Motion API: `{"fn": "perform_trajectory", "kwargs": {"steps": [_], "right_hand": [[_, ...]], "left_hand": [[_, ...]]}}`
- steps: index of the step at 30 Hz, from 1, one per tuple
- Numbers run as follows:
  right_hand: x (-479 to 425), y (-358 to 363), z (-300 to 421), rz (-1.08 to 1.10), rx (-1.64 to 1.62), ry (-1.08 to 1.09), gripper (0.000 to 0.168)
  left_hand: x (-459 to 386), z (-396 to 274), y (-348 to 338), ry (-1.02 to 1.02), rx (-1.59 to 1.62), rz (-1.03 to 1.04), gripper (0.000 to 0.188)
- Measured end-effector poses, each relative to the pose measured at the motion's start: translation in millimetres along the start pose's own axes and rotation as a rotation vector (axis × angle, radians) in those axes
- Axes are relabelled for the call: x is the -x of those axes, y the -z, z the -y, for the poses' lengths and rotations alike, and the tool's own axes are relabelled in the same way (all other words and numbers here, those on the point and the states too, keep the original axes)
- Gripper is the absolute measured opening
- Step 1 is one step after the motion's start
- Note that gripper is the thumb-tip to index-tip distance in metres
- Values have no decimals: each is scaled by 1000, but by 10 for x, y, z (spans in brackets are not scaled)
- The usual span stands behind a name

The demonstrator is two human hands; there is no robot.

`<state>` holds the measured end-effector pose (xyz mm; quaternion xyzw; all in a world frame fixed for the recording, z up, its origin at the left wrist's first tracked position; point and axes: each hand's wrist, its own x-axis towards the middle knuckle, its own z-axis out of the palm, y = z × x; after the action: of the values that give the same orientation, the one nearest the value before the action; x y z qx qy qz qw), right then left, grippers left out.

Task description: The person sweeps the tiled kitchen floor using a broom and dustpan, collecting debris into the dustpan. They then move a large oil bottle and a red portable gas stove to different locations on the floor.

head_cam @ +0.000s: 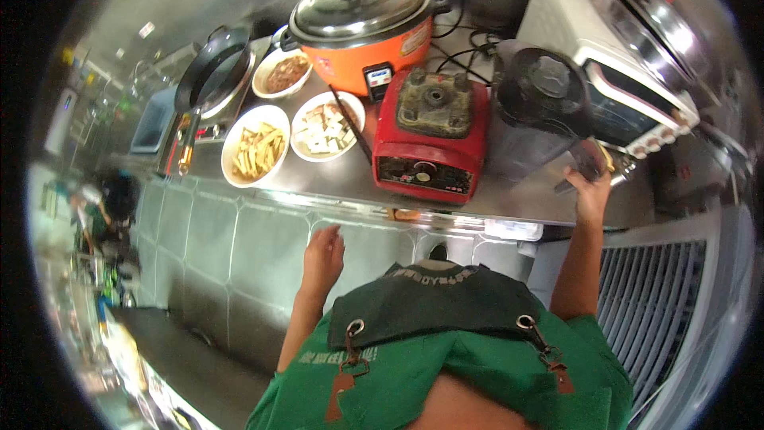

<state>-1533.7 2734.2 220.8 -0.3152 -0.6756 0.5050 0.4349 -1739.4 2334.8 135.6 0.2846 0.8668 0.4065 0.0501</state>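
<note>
At the right end of the steel counter, my right hand (590, 190) grips the handle of a blender jug (540, 92). This jug has a clear body and a dark round top, and is somewhat blurred. Left of it stands the red blender base (430, 140), its motor seat bare and stained. My left hand (324, 257) hangs in front of the counter, above the floor, fingers loosely curled with nothing seen in them. Nearest to that hand on the counter are a white bowl of pale cubes (326, 128) and a bowl of yellowish strips (258, 152).
An orange rice cooker (364, 57) with a metal lid stands behind the bowls. Farther left are a bowl of brown food (285, 74) and a black frying pan (215, 74). A white toaster oven (627, 92) and loose black cables (471, 51) lie behind the jug.
</note>
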Motion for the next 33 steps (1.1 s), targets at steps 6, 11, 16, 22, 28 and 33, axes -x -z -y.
{"fn": "perform_trajectory", "kwargs": {"steps": [6, 11, 16, 22, 28, 33], "right_hand": [[66, 42, -198, -132, -231, 57, 39], [190, 391, -106, -176, -154, -11, 39], [261, 535, -7, -296, -56, -64, 47], [284, 560, -2, -306, 1, -117, 40], [288, 545, 186, -276, 90, -153, 33], [391, 716, 86, -205, 154, -222, 47]], "left_hand": [[-515, -524, 8, -6, 58, -40, 15], [-928, -655, -75, -53, 119, -6, 13], [-1597, -1085, -64, -253, 328, -36, 16], [-2615, -1976, -518, -643, 304, 111, 18], [-3711, -2363, -1504, -674, -119, 489, 23], [-4362, -1920, -2342, -627, -626, 754, 27]]}}
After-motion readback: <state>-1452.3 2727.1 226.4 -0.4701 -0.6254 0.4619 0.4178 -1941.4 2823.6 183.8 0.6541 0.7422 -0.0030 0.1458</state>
